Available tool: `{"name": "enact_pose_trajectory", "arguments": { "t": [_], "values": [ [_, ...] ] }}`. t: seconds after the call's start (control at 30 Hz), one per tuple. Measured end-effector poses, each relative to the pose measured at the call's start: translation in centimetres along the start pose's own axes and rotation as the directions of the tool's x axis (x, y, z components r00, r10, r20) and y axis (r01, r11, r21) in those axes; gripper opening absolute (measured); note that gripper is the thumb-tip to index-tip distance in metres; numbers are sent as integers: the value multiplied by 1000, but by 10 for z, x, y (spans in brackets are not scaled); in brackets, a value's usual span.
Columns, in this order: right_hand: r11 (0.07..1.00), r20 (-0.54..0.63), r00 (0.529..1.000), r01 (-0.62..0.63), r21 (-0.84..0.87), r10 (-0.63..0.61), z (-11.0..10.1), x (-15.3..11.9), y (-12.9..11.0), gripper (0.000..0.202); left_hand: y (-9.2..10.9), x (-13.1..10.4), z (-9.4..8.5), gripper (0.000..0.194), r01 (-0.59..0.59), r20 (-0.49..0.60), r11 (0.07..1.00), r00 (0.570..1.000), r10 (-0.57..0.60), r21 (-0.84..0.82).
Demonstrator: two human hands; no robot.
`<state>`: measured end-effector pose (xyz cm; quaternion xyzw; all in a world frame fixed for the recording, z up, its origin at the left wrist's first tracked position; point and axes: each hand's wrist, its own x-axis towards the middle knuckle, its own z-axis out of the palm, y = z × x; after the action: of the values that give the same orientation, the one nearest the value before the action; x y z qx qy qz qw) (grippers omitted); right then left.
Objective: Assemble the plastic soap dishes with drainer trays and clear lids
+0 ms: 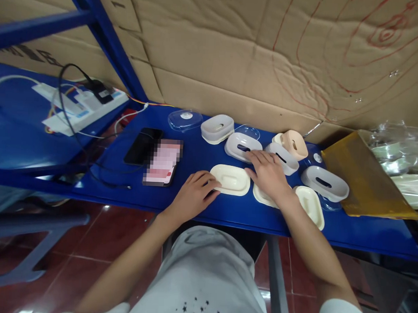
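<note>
A shallow cream oval tray (233,181) lies on the blue table, with my left hand (195,193) at its left end. The fingers of that hand are loosely bent and apart, the tips touching the rim. On the other side, my right hand (268,173) has its fingers stretched out. Their tips reach the edge of a pale grey oval shell (233,147) with a slot, and the thumb is by the tray's right end. A second cream tray (262,195) is partly hidden under my right hand. Another slotted grey shell (287,163) stands just beyond it.
More pieces lie around: a cream tray (306,202), grey shells (332,192) (221,121), a peach shell (298,144) and a clear lid (176,122). Phones (172,162) and a power strip (89,114) with cables lie left. An open carton (346,176) stands right.
</note>
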<state>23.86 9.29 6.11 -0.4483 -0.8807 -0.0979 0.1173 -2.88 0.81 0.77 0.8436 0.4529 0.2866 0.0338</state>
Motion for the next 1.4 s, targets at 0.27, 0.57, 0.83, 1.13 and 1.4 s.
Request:
{"name": "enact_pose_trajectory", "arguments": {
  "t": [0.27, 0.57, 0.83, 1.13, 1.4],
  "values": [
    [977, -83, 992, 109, 185, -95, -1, 1, 7, 24, 0, 0, -1, 62, 147, -29, 978, 988, -152, -146],
    [891, 16, 930, 345, 295, -366, -18, -16, -34, 16, -6, 2, 1, 39, 94, -47, 983, 994, -102, -155],
    [918, 74, 919, 377, 125, -388, -16, -16, -35, 10, -5, 2, 2, 35, 106, 14, 990, 994, -106, -92],
    [917, 101, 912, 392, 71, -397, -14, -16, -38, 20, -2, 3, 0, 44, 112, 85, 990, 991, -106, -79],
    [890, 25, 892, 452, -54, -451, -7, -11, -44, 15, -3, 3, 4, 43, 115, 21, 993, 993, -115, -24]
  ]
}}
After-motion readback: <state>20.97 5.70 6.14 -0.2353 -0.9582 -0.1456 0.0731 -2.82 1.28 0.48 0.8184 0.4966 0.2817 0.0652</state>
